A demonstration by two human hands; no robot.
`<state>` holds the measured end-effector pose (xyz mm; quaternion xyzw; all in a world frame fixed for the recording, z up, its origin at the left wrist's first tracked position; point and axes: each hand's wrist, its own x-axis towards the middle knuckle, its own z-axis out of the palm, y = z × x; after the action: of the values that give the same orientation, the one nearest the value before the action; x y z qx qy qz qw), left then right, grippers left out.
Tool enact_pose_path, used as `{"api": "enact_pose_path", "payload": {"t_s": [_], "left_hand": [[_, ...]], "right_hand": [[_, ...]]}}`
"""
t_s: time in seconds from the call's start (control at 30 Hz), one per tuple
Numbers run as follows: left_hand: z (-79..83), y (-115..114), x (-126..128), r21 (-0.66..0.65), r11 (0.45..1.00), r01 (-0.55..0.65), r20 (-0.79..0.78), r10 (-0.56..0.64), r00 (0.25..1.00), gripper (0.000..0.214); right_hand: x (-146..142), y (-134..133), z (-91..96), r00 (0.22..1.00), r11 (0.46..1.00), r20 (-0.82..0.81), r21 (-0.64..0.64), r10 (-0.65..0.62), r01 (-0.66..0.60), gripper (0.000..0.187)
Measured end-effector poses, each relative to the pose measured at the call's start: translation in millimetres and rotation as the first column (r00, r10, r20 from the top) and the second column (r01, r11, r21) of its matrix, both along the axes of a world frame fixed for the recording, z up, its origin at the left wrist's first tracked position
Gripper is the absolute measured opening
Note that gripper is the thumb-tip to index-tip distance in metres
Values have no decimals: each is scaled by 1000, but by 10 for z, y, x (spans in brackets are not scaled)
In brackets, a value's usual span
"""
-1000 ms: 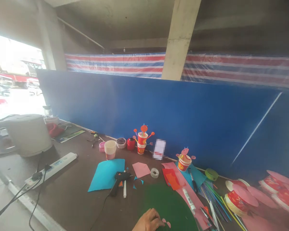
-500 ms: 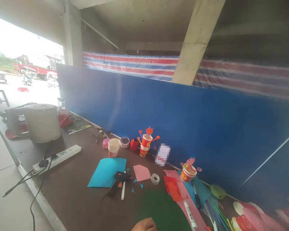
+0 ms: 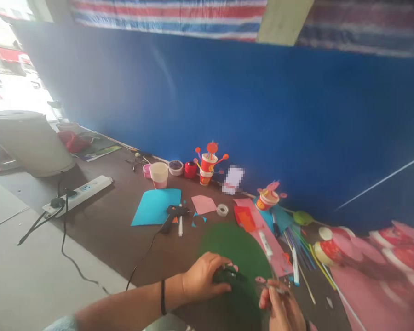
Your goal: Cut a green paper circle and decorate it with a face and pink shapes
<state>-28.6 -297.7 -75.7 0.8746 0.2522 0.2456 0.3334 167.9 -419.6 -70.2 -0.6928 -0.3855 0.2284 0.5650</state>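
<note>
My left hand (image 3: 207,278) curves over a small dark object (image 3: 224,276) above the green round mat (image 3: 217,239). A bit of pink shows at its fingertips, and the exact shape of the dark object is too blurred to tell. My right hand (image 3: 281,305) is closed, its fingers pinched around a thin pen-like thing (image 3: 279,290). Just left of those fingers is a small pink piece (image 3: 261,279), close to the thin thing's end. The two hands are apart, both over the lower part of the mat.
A glue gun (image 3: 174,214) lies on a blue sheet (image 3: 150,209). Behind stand paper cups (image 3: 159,174) and decorated cup figures (image 3: 207,170). Tape (image 3: 222,210), pink paper (image 3: 204,204), markers (image 3: 265,243) and coloured sticks (image 3: 301,248) lie around. A power strip (image 3: 86,191) is left; red-and-white cups (image 3: 334,246) are right.
The view has tilted down, so the table things sit higher. Both hands now show on the mat; before, only part of one hand was visible at the bottom edge.
</note>
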Motion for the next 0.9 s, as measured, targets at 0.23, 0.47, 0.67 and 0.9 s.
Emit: {"api": "enact_pose_path", "payload": {"t_s": [0.23, 0.47, 0.67, 0.9], "left_hand": [[117, 52, 30, -44, 999, -17, 12, 18, 1000, 21], [95, 51, 37, -49, 998, -31, 37, 33, 999, 19], [97, 52, 34, -21, 1000, -9, 15, 10, 1000, 16], [20, 69, 6, 108, 975, 192, 2, -194, 981, 27]], "right_hand": [[-119, 191, 93, 906, 989, -424, 129, -7, 68, 31], [-176, 216, 29, 909, 990, -395, 17, 137, -141, 30], [-326, 232, -78, 903, 978, -381, 15, 199, -209, 26], [-408, 145, -74, 880, 964, -414, -21, 233, -265, 27]]}}
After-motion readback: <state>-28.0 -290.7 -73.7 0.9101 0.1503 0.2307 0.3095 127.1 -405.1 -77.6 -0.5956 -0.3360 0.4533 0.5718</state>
